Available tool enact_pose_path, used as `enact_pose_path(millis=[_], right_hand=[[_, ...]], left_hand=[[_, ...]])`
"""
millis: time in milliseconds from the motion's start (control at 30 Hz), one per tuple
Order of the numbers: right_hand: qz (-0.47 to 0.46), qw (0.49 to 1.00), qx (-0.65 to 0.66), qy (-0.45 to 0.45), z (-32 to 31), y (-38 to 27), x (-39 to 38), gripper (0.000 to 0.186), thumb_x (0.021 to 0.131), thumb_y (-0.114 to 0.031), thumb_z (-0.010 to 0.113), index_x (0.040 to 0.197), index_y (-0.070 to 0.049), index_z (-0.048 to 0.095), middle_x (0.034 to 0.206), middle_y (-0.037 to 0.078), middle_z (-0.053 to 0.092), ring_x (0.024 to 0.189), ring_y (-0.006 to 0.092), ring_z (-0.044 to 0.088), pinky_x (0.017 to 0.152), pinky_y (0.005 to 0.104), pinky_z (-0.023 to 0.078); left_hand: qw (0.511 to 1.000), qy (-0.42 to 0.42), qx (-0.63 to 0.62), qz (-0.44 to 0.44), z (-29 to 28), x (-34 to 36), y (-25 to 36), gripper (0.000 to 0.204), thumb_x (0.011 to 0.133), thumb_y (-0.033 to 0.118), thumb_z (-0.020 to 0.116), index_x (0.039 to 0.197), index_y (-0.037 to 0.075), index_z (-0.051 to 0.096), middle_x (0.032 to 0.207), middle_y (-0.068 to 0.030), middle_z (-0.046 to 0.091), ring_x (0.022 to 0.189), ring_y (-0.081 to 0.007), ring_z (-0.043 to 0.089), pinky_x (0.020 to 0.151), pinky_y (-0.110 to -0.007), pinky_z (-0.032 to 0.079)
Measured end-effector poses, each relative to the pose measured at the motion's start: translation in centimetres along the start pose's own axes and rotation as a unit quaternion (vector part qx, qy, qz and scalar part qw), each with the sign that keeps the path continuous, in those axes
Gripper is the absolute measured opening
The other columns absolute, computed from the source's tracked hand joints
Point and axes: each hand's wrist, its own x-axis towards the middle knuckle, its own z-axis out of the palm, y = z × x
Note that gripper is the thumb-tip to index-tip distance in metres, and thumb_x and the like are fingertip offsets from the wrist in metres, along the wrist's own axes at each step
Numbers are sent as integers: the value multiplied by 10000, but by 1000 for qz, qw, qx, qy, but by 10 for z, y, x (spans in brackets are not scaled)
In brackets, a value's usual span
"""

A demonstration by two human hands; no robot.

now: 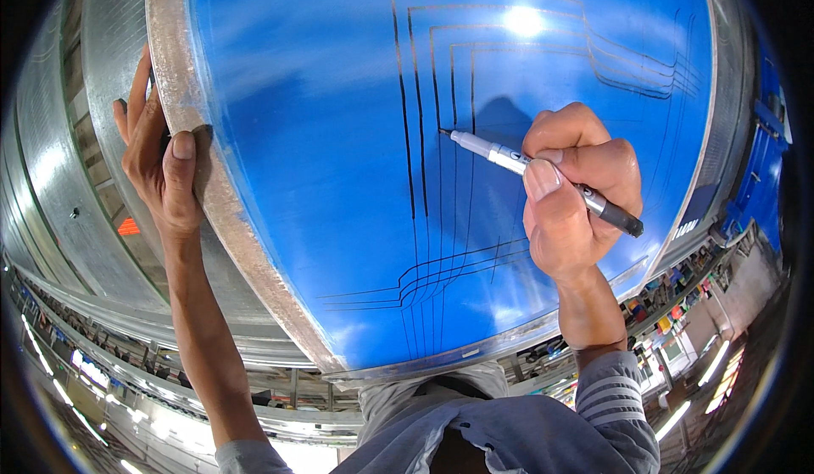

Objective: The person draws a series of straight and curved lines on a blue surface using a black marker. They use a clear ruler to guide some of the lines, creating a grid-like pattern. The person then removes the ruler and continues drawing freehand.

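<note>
In my right hand (585, 190), thumb and fingers pinch a white marker pen (496, 152) with a dark rear end. Its tip touches a black line on a glossy blue panel (297, 160), the third upright line from the left. Several black lines (411, 126) run down the panel and bend across its top; the two leftmost are thick in their upper part and thin lower down. My left hand (157, 156) rests at the panel's pale, worn frame (242, 237), with the thumb on the near face and the fingers stretched along the outer side.
Ridged metal sheeting (93, 262) lies left of the frame. A blue metal structure (755, 186) stands past the panel's right edge. Bright lamp glare (524, 21) reflects off the panel's upper part. Shelving with small items and strip lights shows around the lower rim.
</note>
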Motion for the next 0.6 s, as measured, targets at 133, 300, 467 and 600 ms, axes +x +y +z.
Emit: enact_pose_path(millis=[133, 300, 467, 600], right_hand=[[31, 998, -20, -41, -2, -6, -1, 128, 758, 41, 521, 863, -1, 463, 737, 184, 522, 578, 120, 361, 493, 288, 275], [41, 998, -10, -41, -1, -8, -1, 132, 720, 51, 514, 824, -3, 453, 714, 169, 505, 567, 120, 343, 491, 291, 257], [44, 998, 4, -49, -1, -8, -1, 140, 702, 55, 514, 802, -10, 440, 696, 152, 487, 564, 118, 324, 493, 294, 242], [65, 996, -1, -58, -3, -11, -1, 153, 695, 57, 517, 801, -18, 438, 692, 147, 486, 561, 116, 314, 493, 296, 237]], left_hand=[[1000, -2, 6, 4, -1, -1, -2, 650, 802, 636, 520, 1112, 95, 706, 1359, -165, 530, 1333, -297, 423, 1130, -614, -56], [1000, -6, 2, 0, -1, -1, -2, 649, 808, 635, 516, 1117, 95, 703, 1358, -164, 532, 1331, -294, 425, 1129, -613, -60], [1000, -3, 1, 3, -1, -2, -5, 641, 814, 624, 511, 1119, 94, 703, 1355, -165, 534, 1333, -293, 422, 1127, -614, -63], [1000, 3, -12, -3, 0, -1, -1, 632, 817, 615, 509, 1121, 95, 703, 1359, -167, 530, 1335, -300, 419, 1124, -617, -68]])
